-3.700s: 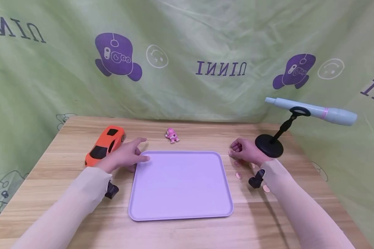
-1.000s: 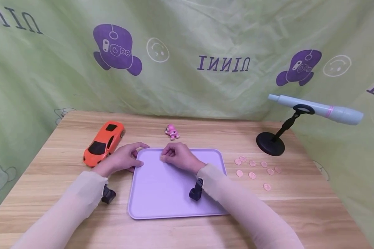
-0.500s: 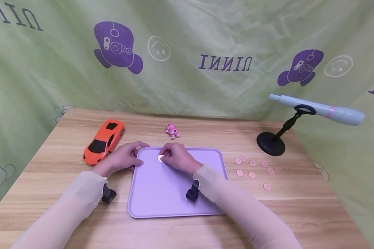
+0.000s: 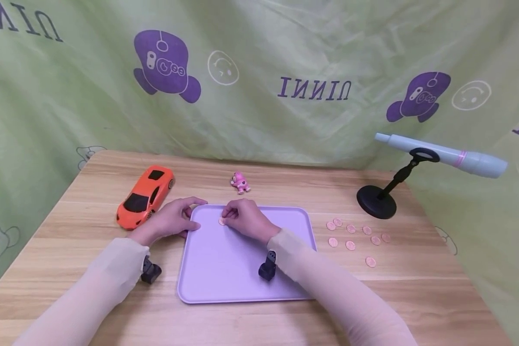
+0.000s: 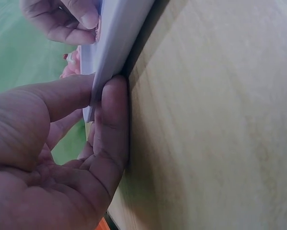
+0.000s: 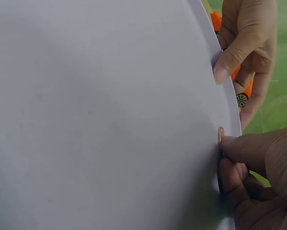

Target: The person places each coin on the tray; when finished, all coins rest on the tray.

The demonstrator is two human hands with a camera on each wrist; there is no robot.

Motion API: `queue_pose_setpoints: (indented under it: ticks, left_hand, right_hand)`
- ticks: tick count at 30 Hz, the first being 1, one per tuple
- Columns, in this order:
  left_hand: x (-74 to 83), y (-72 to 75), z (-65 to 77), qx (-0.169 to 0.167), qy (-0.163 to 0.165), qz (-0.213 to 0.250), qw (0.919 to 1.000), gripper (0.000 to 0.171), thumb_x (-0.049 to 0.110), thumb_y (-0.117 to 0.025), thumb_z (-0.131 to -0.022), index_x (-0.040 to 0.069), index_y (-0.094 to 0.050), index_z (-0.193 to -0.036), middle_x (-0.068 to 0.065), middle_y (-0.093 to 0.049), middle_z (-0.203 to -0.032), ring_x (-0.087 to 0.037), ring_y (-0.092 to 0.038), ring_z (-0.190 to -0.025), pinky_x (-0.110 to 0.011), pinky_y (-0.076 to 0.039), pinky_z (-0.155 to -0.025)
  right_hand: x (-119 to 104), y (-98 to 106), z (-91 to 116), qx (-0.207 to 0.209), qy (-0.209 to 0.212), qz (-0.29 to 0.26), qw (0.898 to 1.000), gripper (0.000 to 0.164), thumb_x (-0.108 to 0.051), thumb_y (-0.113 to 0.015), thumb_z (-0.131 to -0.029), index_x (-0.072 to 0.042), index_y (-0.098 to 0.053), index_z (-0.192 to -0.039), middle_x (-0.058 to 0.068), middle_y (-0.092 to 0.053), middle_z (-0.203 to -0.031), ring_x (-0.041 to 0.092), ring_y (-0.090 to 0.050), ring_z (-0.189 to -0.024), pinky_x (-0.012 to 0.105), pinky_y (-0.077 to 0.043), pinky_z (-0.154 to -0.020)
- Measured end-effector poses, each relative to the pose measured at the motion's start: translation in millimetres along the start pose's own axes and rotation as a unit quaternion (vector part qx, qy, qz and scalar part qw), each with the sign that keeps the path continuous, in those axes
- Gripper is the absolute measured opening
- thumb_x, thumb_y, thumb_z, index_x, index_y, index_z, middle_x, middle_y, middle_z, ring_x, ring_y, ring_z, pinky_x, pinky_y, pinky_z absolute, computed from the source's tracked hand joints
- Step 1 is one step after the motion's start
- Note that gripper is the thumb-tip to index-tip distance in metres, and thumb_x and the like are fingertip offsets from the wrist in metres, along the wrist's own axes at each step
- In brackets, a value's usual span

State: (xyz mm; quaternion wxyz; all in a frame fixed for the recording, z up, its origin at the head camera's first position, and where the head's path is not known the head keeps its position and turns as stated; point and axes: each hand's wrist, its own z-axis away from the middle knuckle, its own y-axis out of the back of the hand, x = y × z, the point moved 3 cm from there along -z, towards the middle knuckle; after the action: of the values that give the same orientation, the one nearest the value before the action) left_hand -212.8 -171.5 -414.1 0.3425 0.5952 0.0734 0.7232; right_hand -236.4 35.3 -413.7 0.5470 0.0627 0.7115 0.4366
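Observation:
A lilac tray (image 4: 225, 269) lies flat on the wooden table. My left hand (image 4: 168, 220) grips its far left corner; the left wrist view shows the thumb over the rim (image 5: 105, 67) and fingers beneath it. Over the tray's far left part, my right hand (image 4: 247, 220) pinches a small copper-pink coin (image 4: 221, 221) between thumb and fingers. From the right wrist, that coin (image 6: 221, 136) appears edge-on, close to the tray surface; whether it touches is hard to tell. Several similar coins (image 4: 350, 245) lie scattered on the table, right of the tray.
An orange toy car (image 4: 144, 198) stands left of the tray, close to my left hand. Behind the tray is a small pink bear figurine (image 4: 240, 183). A black stand (image 4: 377, 202) holding a pale blue microphone (image 4: 445, 154) occupies the back right. A green curtain (image 4: 259, 120) hangs behind.
My right hand has moved left from the scattered coins to the tray's far left part, bringing a coin. Over the last half second the coin has tilted slightly. My left hand stays at the corner.

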Motion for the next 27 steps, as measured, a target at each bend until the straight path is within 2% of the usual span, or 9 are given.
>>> queue_pose_setpoints:
  ticks: [11,16,20,27]
  left_hand:
    - [-1.4,-0.2,-0.5,-0.003,0.004,0.016,0.9999,0.065,-0.002,-0.073,-0.093,0.003,-0.048,-0.153,-0.014,-0.051,-0.098,-0.015,-0.061,-0.072,-0.029,-0.061,-0.062]
    - [-2.6,0.7,0.8,0.001,0.017,0.012,0.9998,0.064,-0.002,-0.072,-0.094,0.005,-0.049,-0.153,-0.014,-0.049,-0.1,-0.016,-0.061,-0.074,-0.028,-0.061,-0.063]
    - [-3.4,-0.8,0.8,-0.002,0.022,0.012,0.9997,0.064,-0.002,-0.072,-0.094,0.005,-0.049,-0.153,-0.014,-0.048,-0.101,-0.016,-0.061,-0.076,-0.029,-0.062,-0.065]
    - [-3.4,-3.1,-1.6,-0.005,0.02,0.023,0.9995,0.065,-0.003,-0.071,-0.095,0.005,-0.047,-0.154,-0.015,-0.049,-0.102,-0.017,-0.064,-0.077,-0.031,-0.063,-0.067]
  right_hand:
    - [0,8,10,-0.001,-0.004,-0.03,1.0,0.01,-0.004,-0.073,-0.096,0.001,-0.075,-0.104,0.014,-0.077,-0.099,0.017,-0.072,-0.091,0.018,-0.058,-0.082]
    - [9,18,21,-0.011,-0.001,-0.031,0.999,0.013,-0.004,-0.072,-0.096,0.001,-0.074,-0.108,0.014,-0.076,-0.103,0.015,-0.07,-0.092,0.019,-0.058,-0.084]
    - [20,32,37,-0.005,0.006,-0.016,1.0,0.015,-0.004,-0.072,-0.096,0.0,-0.074,-0.109,0.013,-0.075,-0.103,0.014,-0.069,-0.092,0.022,-0.059,-0.085]
    - [45,71,71,0.045,-0.008,0.012,0.999,0.018,-0.002,-0.071,-0.095,-0.001,-0.074,-0.113,0.012,-0.077,-0.106,0.02,-0.071,-0.097,0.033,-0.062,-0.09]
